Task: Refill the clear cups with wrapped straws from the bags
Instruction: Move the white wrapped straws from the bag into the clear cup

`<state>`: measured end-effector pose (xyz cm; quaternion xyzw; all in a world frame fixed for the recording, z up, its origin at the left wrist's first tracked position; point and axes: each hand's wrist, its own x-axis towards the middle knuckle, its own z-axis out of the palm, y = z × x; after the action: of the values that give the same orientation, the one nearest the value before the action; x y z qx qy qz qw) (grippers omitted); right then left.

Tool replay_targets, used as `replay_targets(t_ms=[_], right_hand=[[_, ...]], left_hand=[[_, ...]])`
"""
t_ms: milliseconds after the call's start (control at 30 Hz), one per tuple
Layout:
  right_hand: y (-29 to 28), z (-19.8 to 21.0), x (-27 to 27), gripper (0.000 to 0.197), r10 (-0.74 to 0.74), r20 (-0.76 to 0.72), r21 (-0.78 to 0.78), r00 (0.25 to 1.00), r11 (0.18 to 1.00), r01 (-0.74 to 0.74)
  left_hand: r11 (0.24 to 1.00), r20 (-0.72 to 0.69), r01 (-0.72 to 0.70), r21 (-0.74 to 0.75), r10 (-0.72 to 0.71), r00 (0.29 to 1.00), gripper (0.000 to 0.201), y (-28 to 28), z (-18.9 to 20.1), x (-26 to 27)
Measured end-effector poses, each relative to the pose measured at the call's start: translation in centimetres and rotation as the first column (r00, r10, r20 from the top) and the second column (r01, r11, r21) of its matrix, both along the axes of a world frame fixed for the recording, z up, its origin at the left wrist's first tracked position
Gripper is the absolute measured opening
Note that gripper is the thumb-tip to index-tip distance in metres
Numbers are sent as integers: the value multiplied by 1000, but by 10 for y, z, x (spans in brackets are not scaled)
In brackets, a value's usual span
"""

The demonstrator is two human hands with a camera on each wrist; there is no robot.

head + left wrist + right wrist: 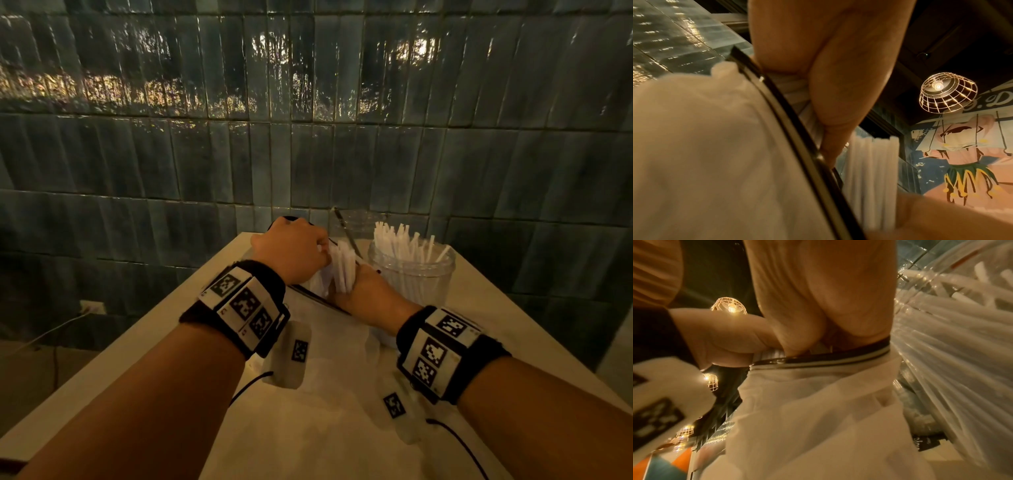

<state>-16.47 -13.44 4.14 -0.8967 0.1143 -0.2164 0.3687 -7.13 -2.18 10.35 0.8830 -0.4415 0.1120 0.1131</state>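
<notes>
Dark glazed tile wall (239,154) behind a pale bench (144,346), dim warm light. Left hand (291,250) reaches over from the left, fingers curled round the top of a bunch of wrapped straws (342,270). Right hand (368,294) grips the same bunch from below. The bunch stands roughly upright at the mouth of a bag with a dark-edged opening (818,361), white contents visible through it. Just right of the hands stands a clear cup (411,274) packed with wrapped straws, ends fanned above its rim. Behind it, a second clear cup (359,222), contents unclear. Wire-cage lamp (947,92) overhead.
</notes>
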Motion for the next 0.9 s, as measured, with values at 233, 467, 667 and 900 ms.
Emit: replay_targets(t_ms=[233,467,667,900], right_hand=[[-9,50,-16,6,-137,204,189,969,977,98],[-35,117,-35,12,-137,332,228,933,972,62],[-54,141,-38,11,-144,365,37,920,989,140],[-75,119,-29,6,-178,285,-112,942,970,217]], left_hand=[[999,10,9,50,-10,1000,12,-5,4,-9],[995,23,21,94,-23,999,20,-7,6,-12],[997,34,35,74,-38,999,14,-6,5,-10],[996,38,44,77,-47,998,13,-5,4,-8]])
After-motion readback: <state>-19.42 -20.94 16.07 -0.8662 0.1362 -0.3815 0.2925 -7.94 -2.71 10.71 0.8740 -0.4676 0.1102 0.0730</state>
